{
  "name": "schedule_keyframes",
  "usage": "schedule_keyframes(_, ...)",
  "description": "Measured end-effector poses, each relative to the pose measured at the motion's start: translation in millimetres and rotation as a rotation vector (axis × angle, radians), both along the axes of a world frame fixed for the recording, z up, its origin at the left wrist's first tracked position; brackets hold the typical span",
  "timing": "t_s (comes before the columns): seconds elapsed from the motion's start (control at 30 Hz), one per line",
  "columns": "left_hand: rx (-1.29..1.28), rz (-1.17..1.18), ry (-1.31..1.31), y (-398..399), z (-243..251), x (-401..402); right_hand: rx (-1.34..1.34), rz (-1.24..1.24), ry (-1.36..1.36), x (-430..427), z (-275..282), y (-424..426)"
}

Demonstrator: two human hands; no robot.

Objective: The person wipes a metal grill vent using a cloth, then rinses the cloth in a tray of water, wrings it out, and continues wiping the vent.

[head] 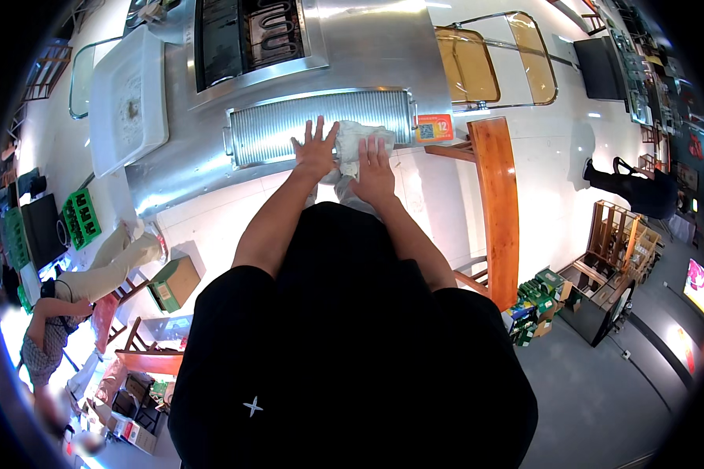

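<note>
A ribbed metal grill tray (270, 132) with a small handle at each end lies along the near edge of the stainless steel table (381, 58). My left hand (315, 153) rests on it just right of its middle, fingers spread and holding nothing. A crumpled whitish cloth (361, 140) covers part of the ribs towards the right end. On the cloth's near part lies my right hand (376, 170), fingers stretched out; whether they grip it cannot be told. An orange and yellow sticker (434, 128) is on the table beside the tray's right end.
A white plastic tub (108, 105) stands at the table's left. Behind the grill tray is a recessed well with a heating coil (278, 32). A wooden bench (496, 205) is on the right. One person (117, 258) is at the left, another (639, 187) far right. A cardboard box (176, 284) sits on the floor.
</note>
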State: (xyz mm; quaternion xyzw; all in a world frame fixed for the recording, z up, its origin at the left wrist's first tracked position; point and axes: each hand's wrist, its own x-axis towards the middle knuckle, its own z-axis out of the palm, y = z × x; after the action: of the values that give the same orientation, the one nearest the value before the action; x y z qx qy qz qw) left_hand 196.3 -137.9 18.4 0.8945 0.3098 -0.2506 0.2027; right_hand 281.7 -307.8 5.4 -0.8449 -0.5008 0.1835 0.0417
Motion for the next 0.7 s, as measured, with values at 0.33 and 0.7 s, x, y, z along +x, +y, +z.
schedule_keyframes(0.33,-0.011,0.115,-0.046,-2,0,9,0.344,-0.089,-0.035,99,-5,-56)
schedule_keyframes(0.7,0.062,0.157,-0.08,-12,10,34,0.95,-0.65,0.31,153,58,-20)
